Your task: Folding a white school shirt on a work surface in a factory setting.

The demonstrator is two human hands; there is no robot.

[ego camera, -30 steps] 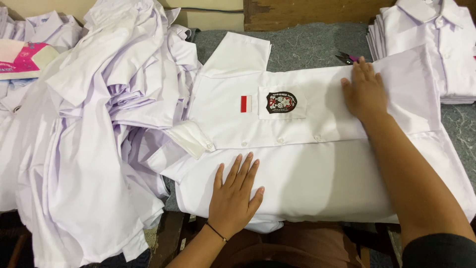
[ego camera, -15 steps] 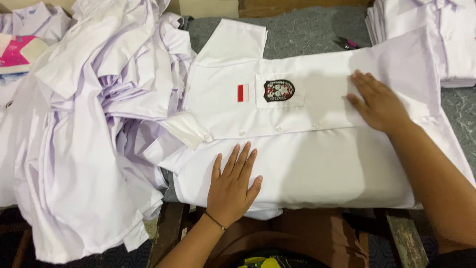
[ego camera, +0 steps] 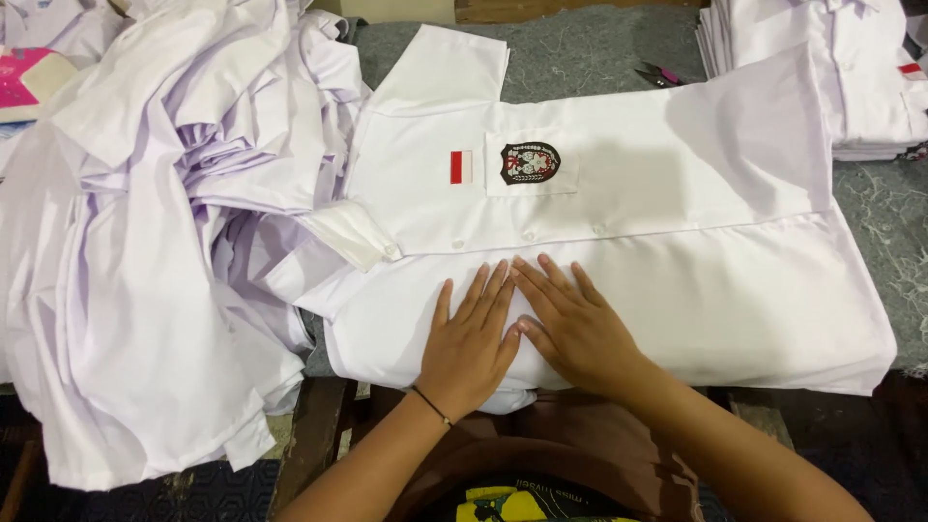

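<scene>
**Under both palms: a white shirt lying crosswise on the desk**

Beneath the fingers (ego camera: 498, 290) of the left hand (ego camera: 471, 340) and those of the right hand (ego camera: 577, 333) lies the near panel of a white shirt (ego camera: 677, 222), spread face up. Both hands rest flat, fingers stretched out and slightly fanned, gripping nothing; they only press on the cloth. The two hands touch at the forefingers, side by side near the shirt's near edge, toward its collar end.

Just beyond the fingertips runs the buttoned front, a line going left to right, and that is the shirt's long axis: collar (ego camera: 343, 232) off to the left of the fingers, hem off to the right. Most of the shirt's length therefore lies to the right of both hands, on the right hand's side; the left hand is the nearer one to the collar. Farther out from the fingertips sit the chest pocket with its dark badge (ego camera: 529, 162) and a small red and white patch (ego camera: 461, 166), then the short sleeve (ego camera: 445, 63) pointing away.

Left of the hands a loose heap of white shirts (ego camera: 145, 222) overlaps the collar end. Far right, beyond the hem, stands a neat stack of folded shirts (ego camera: 822, 68), and small snips (ego camera: 660, 73) lie on the grey desk (ego camera: 590, 48).
</scene>
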